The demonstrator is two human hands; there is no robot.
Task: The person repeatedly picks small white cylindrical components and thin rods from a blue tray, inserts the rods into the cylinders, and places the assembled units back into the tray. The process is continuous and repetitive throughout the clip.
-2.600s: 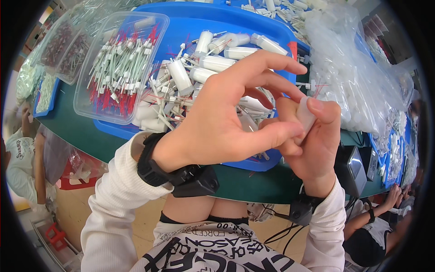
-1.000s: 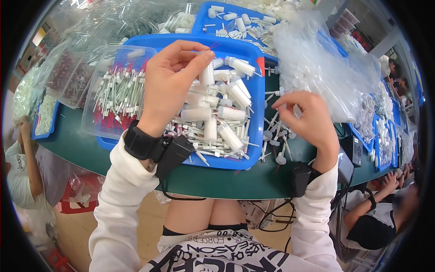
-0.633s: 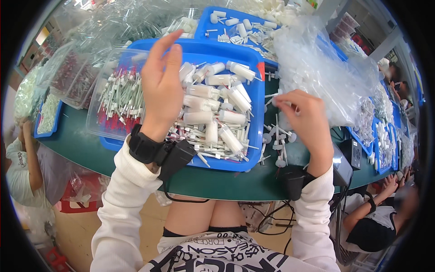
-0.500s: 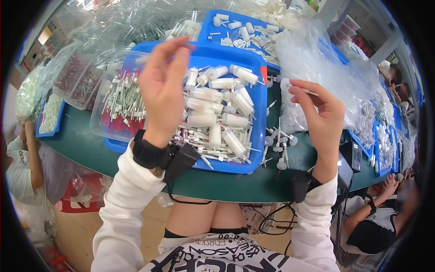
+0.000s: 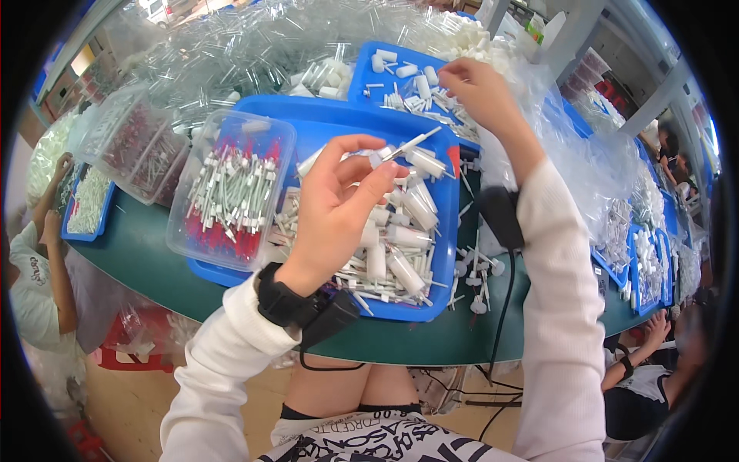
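My left hand (image 5: 339, 204) is above the near blue tray (image 5: 315, 115), its thumb and fingers pinching a thin white stick (image 5: 419, 142) with a round whitish cap at its lower end. The stick slants up to the right. Under that hand lie several white cylinders with thin stems (image 5: 408, 237), among many loose white sticks. My right hand (image 5: 481, 92) reaches over the far blue tray (image 5: 369, 54), fingers bent and somewhat apart, close to a short white cylinder (image 5: 431, 75). Nothing can be seen in its grip.
On the near tray's left side rests a clear plastic box (image 5: 181, 223) of white-and-red sticks. Round-capped sticks (image 5: 479, 296) lie on the green table (image 5: 331, 339) to the right. A large plastic bag (image 5: 570, 169) and heaped clear packaging (image 5: 254, 61) stand behind. Other people sit at both sides.
My left hand has come down and right over the near tray and now holds the capped stick. My right hand, which held a capped stick, has moved up and left to the far tray.
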